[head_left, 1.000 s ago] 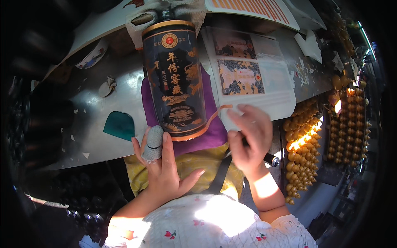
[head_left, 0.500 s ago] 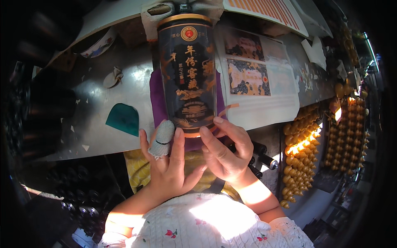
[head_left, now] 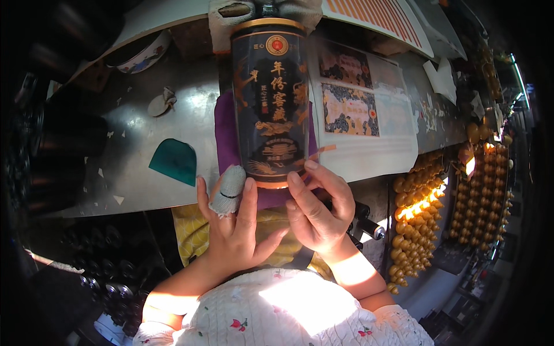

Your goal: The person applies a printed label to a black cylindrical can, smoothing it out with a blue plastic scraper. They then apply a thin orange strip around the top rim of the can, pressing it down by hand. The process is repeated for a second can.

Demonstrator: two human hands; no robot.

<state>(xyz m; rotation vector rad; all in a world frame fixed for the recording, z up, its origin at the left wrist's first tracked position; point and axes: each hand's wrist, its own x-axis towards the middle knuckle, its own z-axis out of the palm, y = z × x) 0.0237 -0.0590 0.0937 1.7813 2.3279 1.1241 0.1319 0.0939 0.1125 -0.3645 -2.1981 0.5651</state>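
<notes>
A large black bottle (head_left: 249, 124) with gold designs and a gold rim lies on its side on a purple cloth (head_left: 227, 144), its base toward me. A narrow orange strip (head_left: 322, 151) runs around the base edge, its loose end sticking out at the right. My right hand (head_left: 323, 213) pinches the strip at the bottle's lower right edge, thumb and forefinger close together. My left hand (head_left: 236, 228) has its fingers spread, with fingertips against the lower left of the bottle. A grey knitted finger cover (head_left: 229, 187) with a black band is on one finger.
Left of the cloth, a green scraper (head_left: 174, 162) lies on the metal table (head_left: 127, 190). Printed sheets (head_left: 350, 109) lie at the right, below a board with orange strips (head_left: 375, 22). A bowl (head_left: 144, 57) stands far left. Strings of gold knobs (head_left: 410, 242) hang at the right.
The bottle has rolled slightly to the right, carrying its printed design along. My right hand has shifted a little right with its fingertips closer together; my left hand has barely moved.
</notes>
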